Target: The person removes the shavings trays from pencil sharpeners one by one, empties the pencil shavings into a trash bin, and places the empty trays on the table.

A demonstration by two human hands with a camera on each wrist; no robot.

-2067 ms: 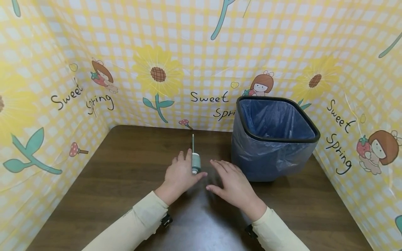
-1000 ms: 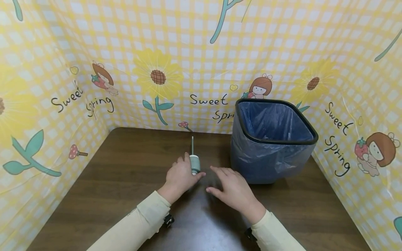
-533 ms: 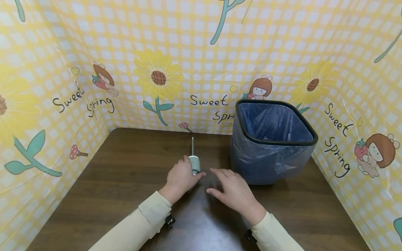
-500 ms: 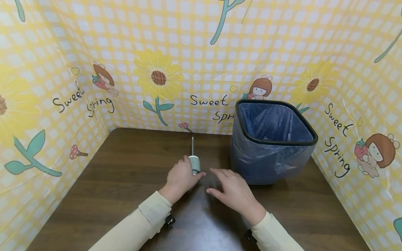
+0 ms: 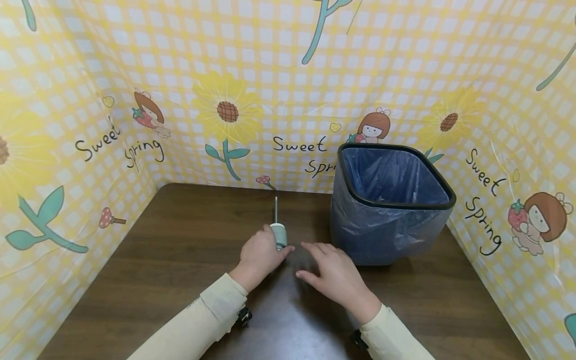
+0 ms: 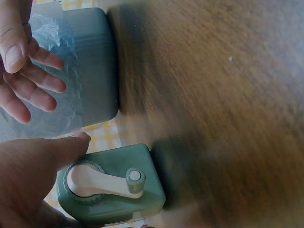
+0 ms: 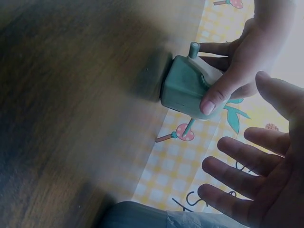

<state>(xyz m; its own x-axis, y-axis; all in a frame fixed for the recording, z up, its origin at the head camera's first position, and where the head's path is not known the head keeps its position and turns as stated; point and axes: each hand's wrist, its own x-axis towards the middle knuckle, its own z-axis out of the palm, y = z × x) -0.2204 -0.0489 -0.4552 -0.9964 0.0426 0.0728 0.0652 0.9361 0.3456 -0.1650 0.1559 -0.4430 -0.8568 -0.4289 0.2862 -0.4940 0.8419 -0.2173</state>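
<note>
A green crank pencil sharpener (image 5: 280, 236) stands on the wooden table, with a pencil (image 5: 276, 210) sticking out of its far side. My left hand (image 5: 258, 255) grips it from the left, the thumb on the near side and the other fingers curled round the body, partly hidden. The white crank arm (image 6: 107, 183) and its green knob (image 6: 135, 177) face my side in the left wrist view. My right hand (image 5: 335, 272) hovers just right of the sharpener, apart from it, with fingers spread and nothing held; its palm shows in the right wrist view.
A bin (image 5: 382, 235) with a black rim and a clear bag liner stands at the right, just beyond my right hand. Yellow checked cloth (image 5: 288, 75) with printed flowers walls the table (image 5: 180, 230) at the back and sides.
The left hand's fingers, extended at first beside the sharpener, have curled down round it. The view has shifted slightly. My right hand stays almost where it was.
</note>
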